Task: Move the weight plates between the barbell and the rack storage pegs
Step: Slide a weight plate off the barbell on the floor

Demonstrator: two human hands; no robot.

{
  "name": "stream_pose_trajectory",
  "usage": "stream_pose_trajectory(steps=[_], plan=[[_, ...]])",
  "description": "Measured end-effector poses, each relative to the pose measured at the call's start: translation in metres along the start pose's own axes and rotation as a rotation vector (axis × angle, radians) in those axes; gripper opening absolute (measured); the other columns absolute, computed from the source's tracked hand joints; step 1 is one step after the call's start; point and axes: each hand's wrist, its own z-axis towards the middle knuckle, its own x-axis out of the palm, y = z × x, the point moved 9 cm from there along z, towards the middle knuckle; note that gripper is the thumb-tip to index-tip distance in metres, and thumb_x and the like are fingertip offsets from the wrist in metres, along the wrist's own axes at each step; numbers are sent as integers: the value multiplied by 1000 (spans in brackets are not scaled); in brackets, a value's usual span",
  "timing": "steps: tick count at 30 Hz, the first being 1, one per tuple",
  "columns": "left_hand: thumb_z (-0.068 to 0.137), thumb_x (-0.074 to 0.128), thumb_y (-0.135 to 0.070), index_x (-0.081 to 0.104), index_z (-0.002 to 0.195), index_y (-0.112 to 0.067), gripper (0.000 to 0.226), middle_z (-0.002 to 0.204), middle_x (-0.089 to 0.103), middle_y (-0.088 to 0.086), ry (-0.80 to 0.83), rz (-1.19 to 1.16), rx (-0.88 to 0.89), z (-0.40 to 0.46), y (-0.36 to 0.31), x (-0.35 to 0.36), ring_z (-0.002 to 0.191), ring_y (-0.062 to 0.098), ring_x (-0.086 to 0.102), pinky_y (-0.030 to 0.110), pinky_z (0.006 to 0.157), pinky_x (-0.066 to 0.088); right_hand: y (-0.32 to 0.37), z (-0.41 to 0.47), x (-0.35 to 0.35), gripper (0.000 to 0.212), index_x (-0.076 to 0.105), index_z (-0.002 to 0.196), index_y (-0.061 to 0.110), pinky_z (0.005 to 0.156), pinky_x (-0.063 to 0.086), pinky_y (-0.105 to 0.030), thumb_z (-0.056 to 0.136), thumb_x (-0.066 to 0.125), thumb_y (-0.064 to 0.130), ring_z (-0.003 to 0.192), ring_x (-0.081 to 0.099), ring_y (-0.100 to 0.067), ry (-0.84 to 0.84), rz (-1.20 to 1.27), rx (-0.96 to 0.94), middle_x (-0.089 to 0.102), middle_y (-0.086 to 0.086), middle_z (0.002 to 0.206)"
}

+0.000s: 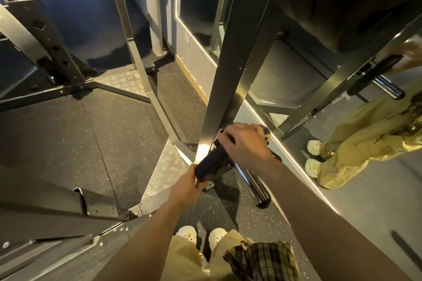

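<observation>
A black weight plate (211, 162) hangs edge-on against the rack upright (225, 89), on a chrome storage peg (252, 183) that sticks out toward me. My left hand (188, 183) grips the plate's near lower edge. My right hand (245, 143) curls over its far upper edge, next to the upright. The peg's outer length past the plate is bare. Large dark plates (331, 2) hang higher up at the top right.
A wall mirror (342, 121) on the right reflects the rack, the peg and my legs. More rack uprights and floor braces (75, 89) stand to the left on speckled rubber flooring with checker-plate feet. A dark steel beam (57, 207) crosses the lower left.
</observation>
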Motion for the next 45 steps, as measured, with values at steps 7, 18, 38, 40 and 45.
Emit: stream_pose_trajectory(steps=[7,18,38,40,45], plan=[[79,77,-35,35,141,-24,76,141,49,-1,144,-3,-20,11,-1,-12,127,21,48,31,103,40,-89,0,-9,34,57,106,19,82,37,-30,101,34,44,97,54,-17,113,208,203,54,7,90],[94,57,-38,31,145,-25,60,125,61,-2,-226,408,404,-16,-145,-41,104,20,62,33,82,53,-69,6,-15,45,57,105,17,76,38,-30,102,25,48,96,55,-21,3,-98,133,54,-1,96],[97,54,-28,31,129,-25,40,122,58,-1,-77,-25,-44,-17,-5,5,89,10,54,28,81,51,-22,-1,-27,28,61,110,26,96,44,-40,96,45,44,102,56,-14,-25,41,-54,63,4,109],[97,55,-27,31,129,-25,40,122,57,-2,-70,-21,-55,-16,-5,4,90,10,53,24,79,51,-60,3,-34,36,60,119,22,93,42,-35,99,41,44,111,54,-20,68,55,81,60,-1,122],[95,58,-29,35,130,-21,43,127,58,2,-103,5,-47,-16,-5,3,90,12,56,17,70,47,-106,-8,-12,35,55,116,23,88,33,-29,104,27,40,113,49,-20,141,220,190,53,-2,117]])
